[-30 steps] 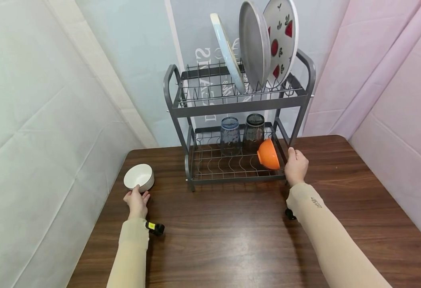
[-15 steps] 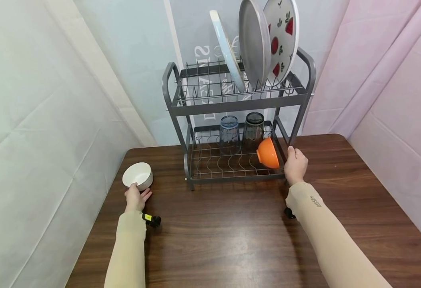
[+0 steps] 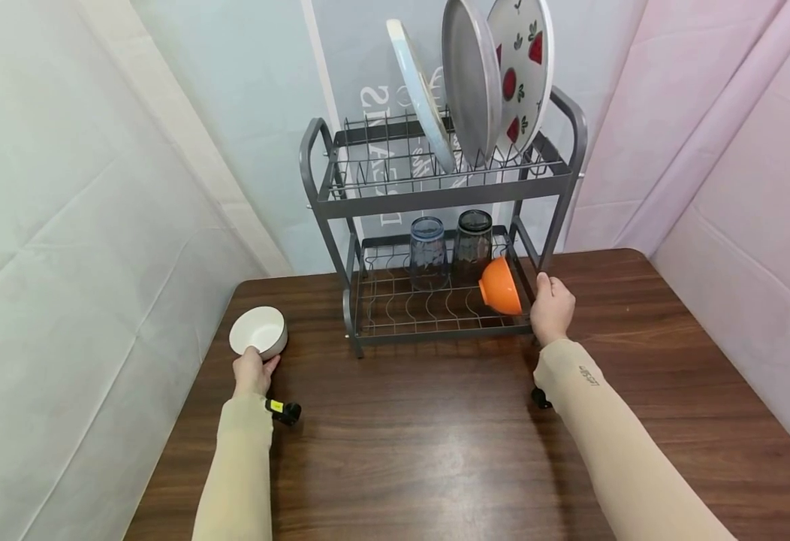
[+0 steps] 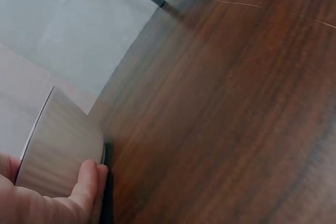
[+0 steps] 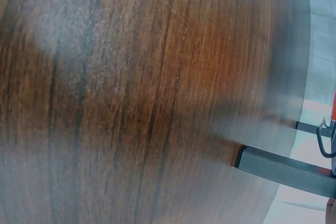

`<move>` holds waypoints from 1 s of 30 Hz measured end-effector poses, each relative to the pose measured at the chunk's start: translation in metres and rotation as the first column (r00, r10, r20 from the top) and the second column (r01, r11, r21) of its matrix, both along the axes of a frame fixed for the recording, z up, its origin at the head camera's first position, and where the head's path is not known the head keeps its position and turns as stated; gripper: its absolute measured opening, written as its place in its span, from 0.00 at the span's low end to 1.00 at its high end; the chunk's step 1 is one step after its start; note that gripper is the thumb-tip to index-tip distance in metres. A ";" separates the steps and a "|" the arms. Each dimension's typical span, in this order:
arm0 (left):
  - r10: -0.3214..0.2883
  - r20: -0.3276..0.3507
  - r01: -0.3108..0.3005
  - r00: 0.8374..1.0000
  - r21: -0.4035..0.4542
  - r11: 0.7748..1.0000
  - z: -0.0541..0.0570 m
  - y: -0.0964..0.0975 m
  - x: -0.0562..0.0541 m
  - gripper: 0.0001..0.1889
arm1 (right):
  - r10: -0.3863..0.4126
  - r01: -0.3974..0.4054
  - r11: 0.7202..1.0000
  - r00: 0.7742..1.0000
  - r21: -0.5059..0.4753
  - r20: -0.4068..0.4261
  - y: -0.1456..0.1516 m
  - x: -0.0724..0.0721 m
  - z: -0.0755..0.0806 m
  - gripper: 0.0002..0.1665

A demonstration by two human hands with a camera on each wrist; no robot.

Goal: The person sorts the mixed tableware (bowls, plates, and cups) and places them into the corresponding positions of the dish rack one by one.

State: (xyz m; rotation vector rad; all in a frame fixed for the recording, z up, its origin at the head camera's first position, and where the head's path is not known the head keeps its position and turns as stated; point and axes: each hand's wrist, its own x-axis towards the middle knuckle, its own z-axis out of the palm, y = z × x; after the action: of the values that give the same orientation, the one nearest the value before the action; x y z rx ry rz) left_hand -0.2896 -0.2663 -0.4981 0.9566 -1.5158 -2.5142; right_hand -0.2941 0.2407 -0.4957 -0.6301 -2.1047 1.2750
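A white bowl [image 3: 263, 328] sits on the wooden table at the left. My left hand [image 3: 251, 372] grips its near side, the thumb at the rim and the fingers along the outer wall in the left wrist view, where the bowl [image 4: 65, 142] shows its pale side. My right hand [image 3: 553, 308] holds the right front post of a grey two-tier dish rack [image 3: 442, 203], beside an orange bowl [image 3: 501, 287] tipped on its side on the lower tier. Only a rack leg [image 5: 283, 170] and table show clearly in the right wrist view.
Upside down on the lower tier stand a blue glass [image 3: 429, 255] and a dark glass [image 3: 472, 248]. On the upper tier, a light blue plate [image 3: 422, 98], a grey plate [image 3: 469, 83] and a strawberry plate [image 3: 523, 75] stand on edge. Cloth walls [image 3: 64, 263] border the table [image 3: 402, 436].
My left fingers, spread beside the white bowl earlier, have drawn in and grip it. My right hand keeps its hold on the rack post. The whole view has shifted slightly.
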 end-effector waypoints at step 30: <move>-0.044 -0.296 0.040 0.954 -0.017 0.999 0.006 0.040 0.043 0.18 | -0.002 0.002 1.000 1.000 -0.007 -0.002 0.000 -0.001 0.000 0.26</move>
State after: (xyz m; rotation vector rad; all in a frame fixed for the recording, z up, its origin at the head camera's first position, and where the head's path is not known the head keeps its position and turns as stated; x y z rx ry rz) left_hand -0.2467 -0.2261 -0.4921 0.5181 -1.4683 -2.5318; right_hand -0.2950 0.2406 -0.4955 -0.6339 -2.0980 1.2823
